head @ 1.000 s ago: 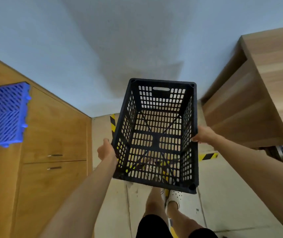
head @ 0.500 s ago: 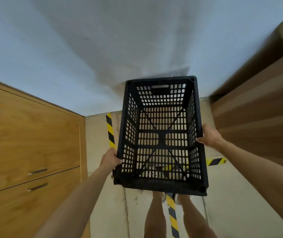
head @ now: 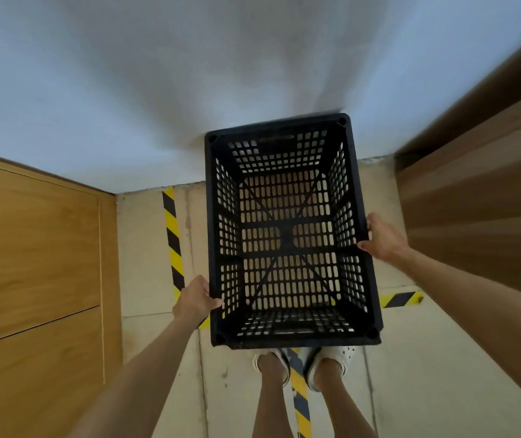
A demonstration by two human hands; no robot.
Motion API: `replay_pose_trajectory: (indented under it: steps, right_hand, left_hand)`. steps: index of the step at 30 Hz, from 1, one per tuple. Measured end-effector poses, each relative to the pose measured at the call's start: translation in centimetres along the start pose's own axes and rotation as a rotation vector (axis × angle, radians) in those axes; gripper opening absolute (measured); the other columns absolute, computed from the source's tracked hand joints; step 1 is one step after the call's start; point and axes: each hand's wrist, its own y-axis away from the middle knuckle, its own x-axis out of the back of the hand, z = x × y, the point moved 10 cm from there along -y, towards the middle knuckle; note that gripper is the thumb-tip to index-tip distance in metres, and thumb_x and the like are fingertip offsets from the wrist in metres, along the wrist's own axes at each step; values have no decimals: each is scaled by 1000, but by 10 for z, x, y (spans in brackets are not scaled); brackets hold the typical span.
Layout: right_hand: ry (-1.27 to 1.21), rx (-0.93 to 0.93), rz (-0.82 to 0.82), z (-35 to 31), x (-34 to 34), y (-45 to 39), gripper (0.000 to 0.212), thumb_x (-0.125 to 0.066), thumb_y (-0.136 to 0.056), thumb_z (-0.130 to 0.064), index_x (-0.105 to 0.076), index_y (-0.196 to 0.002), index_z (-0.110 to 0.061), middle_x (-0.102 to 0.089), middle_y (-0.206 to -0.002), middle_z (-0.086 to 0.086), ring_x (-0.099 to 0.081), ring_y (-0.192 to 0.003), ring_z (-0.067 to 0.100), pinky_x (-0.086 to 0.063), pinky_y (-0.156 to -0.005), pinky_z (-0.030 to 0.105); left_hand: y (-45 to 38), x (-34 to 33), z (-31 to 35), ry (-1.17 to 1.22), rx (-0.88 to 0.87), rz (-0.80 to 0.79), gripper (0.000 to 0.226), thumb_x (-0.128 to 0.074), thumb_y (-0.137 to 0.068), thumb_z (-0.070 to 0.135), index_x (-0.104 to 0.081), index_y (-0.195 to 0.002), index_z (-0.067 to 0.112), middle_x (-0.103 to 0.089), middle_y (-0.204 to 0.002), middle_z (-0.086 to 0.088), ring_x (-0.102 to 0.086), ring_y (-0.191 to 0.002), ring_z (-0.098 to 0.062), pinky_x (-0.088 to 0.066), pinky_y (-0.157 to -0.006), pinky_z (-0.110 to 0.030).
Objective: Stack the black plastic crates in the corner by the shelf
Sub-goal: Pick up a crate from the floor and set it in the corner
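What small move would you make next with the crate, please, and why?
Probably lower it straight down to the floor. The left hand and right hand grip the long sides of the crate, its far end already looks close to the wall, and no other crate shows beneath it.

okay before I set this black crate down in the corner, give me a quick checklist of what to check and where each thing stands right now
1. Left hand has a grip on the crate rim: ok.
2. Right hand has a grip on the opposite rim: ok.
3. Crate empty: ok.
4. Floor under the crate free of obstacles: cannot tell, seen only through the slots.
5. Feet away from the landing spot: not ok, they sit just under the near edge.
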Motion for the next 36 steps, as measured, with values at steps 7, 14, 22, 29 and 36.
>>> replay_pose_trajectory:
  steps: [7, 14, 22, 29, 36]
  right_hand:
    - [170, 0, -92, 20, -35, -58, 41, -67, -87, -10, -44, -120, -3, -60, -116, 17, -56, -99, 30, -41, -76, 32]
    - [164, -100, -175, 38, -66, -82, 33, -55, -93, -9, -44, -121, 3, -57, -121, 23, -56, -108, 35, -38, -74, 28]
    - [-93, -260, -218, 45, -79, -76, 53, -57, -93, -17, -35, -138, 3, -49, -132, 23, -52, -116, 35, -44, -89, 34]
    - [-203, -108, -192, 1, -37, -60, 42, -55, -94, -19, -48, -134, -7, -54, -132, 16, -53, -119, 31, -41, -90, 30]
    - [-99, 91, -300, -60, 21, 12, 24, -46, -96, -18, -60, -113, -9, -61, -108, 7, -61, -98, 24, -49, -89, 35]
  left_hand:
    - [-43, -37, 2, -41, 36, 15, 33, -76, -82, 30, -47, -92, 18, -65, -92, -4, -62, -89, -24, -41, -67, -32]
    - [-63, -46, -5, -75, 90, 25, 32, -74, -85, 27, -44, -92, 17, -64, -91, -6, -62, -86, -24, -42, -66, -33]
    - [-59, -78, 17, 77, 143, -338, 56, -73, -86, 35, -55, -126, 1, -59, -124, -8, -54, -115, -26, -44, -96, -33]
    - [-36, -51, 102, 84, -59, -344, 63, -61, -95, 29, -34, -148, 10, -43, -149, -13, -46, -132, -30, -38, -105, -34]
    - [41, 15, 169, -38, -305, -208, 49, -58, -96, 31, -41, -142, 20, -47, -145, -7, -55, -114, -22, -46, -91, -32]
